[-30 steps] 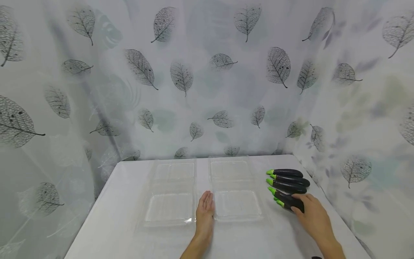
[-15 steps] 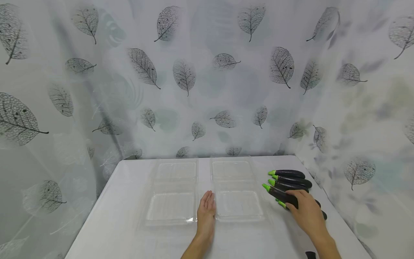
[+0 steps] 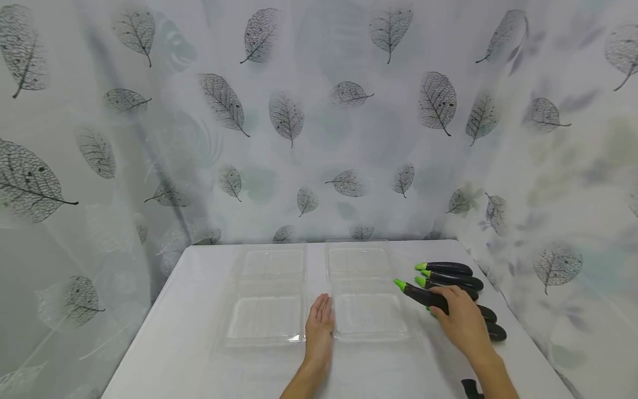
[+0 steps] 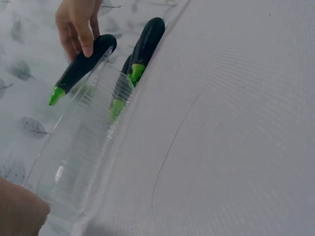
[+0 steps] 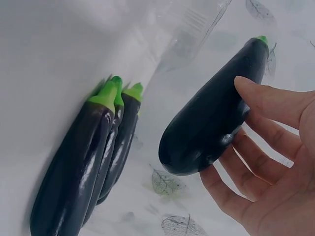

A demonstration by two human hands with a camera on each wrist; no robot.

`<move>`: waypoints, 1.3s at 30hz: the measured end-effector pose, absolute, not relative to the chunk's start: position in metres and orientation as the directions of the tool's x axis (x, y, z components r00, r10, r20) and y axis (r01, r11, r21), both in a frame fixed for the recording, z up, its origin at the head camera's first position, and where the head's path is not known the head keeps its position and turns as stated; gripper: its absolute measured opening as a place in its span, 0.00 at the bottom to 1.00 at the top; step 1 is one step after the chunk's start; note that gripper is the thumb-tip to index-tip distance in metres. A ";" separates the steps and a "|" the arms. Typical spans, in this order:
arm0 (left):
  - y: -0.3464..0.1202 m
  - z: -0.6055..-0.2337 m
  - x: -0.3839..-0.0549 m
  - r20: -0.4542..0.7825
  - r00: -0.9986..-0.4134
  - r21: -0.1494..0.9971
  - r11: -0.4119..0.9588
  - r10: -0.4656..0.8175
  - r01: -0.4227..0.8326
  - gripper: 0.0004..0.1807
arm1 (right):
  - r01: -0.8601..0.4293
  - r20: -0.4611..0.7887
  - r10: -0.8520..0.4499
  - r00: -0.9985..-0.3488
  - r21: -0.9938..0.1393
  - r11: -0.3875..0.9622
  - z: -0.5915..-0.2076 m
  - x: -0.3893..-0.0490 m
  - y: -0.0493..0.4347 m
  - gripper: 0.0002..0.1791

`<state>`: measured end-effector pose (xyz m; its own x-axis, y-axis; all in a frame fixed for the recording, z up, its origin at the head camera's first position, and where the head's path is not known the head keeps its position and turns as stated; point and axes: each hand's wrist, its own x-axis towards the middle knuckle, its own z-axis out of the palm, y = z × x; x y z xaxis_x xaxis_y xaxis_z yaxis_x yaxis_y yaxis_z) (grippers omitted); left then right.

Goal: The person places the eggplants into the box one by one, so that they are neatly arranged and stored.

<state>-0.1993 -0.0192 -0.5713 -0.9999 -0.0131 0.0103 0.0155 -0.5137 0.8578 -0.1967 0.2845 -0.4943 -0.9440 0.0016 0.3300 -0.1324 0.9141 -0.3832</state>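
Head view: four clear trays, set two by two on a white table (image 3: pixel 164 332).

Back left tray (image 3: pixel 273 263): clear floor and rim; white table visible through it.

Back right tray (image 3: pixel 359 261): same pattern, same white showing through the floor.

Front left tray (image 3: pixel 265 318): same pattern; a bright glint at its near right corner.

Front right tray (image 3: pixel 371 316): same pattern; its left rim lies just beside the left hand.

Left hand (image 3: pixel 319 327): between the two front trays, fingers straight and together, pointing away from the person. Whether it touches either rim cannot be told.

Right hand (image 3: pixel 463 321): to the right of the trays, gripping one item, thumb on one side and fingers curled round the other, as the right wrist view shows.

Held eggplant (image 3: pixel 423 296): dark, glossy, with a bright green stem end directed towards the trays. It is outside them, its tip near the right rim of the front right tray.

Loose eggplants, five, all on the table at the right. Three lie close together beyond the right hand, the farthest (image 3: pixel 451 268) fully visible; two lie nearer the person, partly hidden by that hand, the nearest (image 3: pixel 497 332) showing mainly its blunt end.

Backdrop: pale curtain (image 3: pixel 284 166), printed with skeleton leaves.

Black item (image 3: pixel 471 388): by the right forearm, cut off by the lower edge; identity unclear.
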 end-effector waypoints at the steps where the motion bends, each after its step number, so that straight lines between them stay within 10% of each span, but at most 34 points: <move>1: -0.019 -0.572 -0.199 0.011 -1.000 0.860 -0.509 -0.012 0.015 0.34 | -0.131 0.328 0.002 -0.945 -0.385 0.914 -0.495 -0.198 0.283 0.24; 39: -0.019 -0.570 -0.197 0.004 -1.000 0.858 -0.514 -0.013 0.009 0.35 | -0.224 0.354 -0.073 -0.932 -0.407 0.885 -0.502 -0.228 0.237 0.22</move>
